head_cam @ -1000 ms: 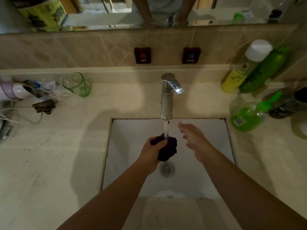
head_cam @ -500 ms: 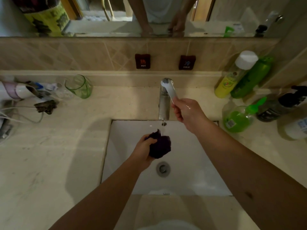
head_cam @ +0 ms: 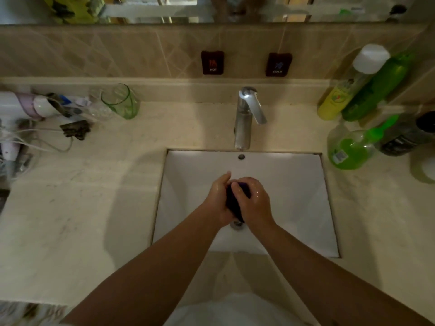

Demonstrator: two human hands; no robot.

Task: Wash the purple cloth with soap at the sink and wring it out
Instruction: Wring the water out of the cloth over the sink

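Observation:
The purple cloth [head_cam: 233, 205] is bunched into a small dark wad between both hands, over the middle of the white sink [head_cam: 294, 184] and just above the drain. My left hand [head_cam: 217, 198] cups it from the left. My right hand [head_cam: 253, 201] curls its fingers over the cloth's top and right side. Both hands look wet. The chrome faucet [head_cam: 244, 118] stands behind the basin with its lever down, and no water runs from it. A clear pump bottle of green soap [head_cam: 348, 149] sits on the counter to the right of the sink.
A yellow bottle [head_cam: 341, 95], a green bottle [head_cam: 376, 88] and a dark bottle [head_cam: 404, 137] crowd the right back corner. At the left back stand a green glass [head_cam: 120, 102], a hair dryer [head_cam: 26, 107] with its cord, and a dark hair clip [head_cam: 75, 130].
My right hand left the faucet lever and came down onto the cloth. The water stopped running. My left hand kept holding the cloth and shifted toward the basin's middle.

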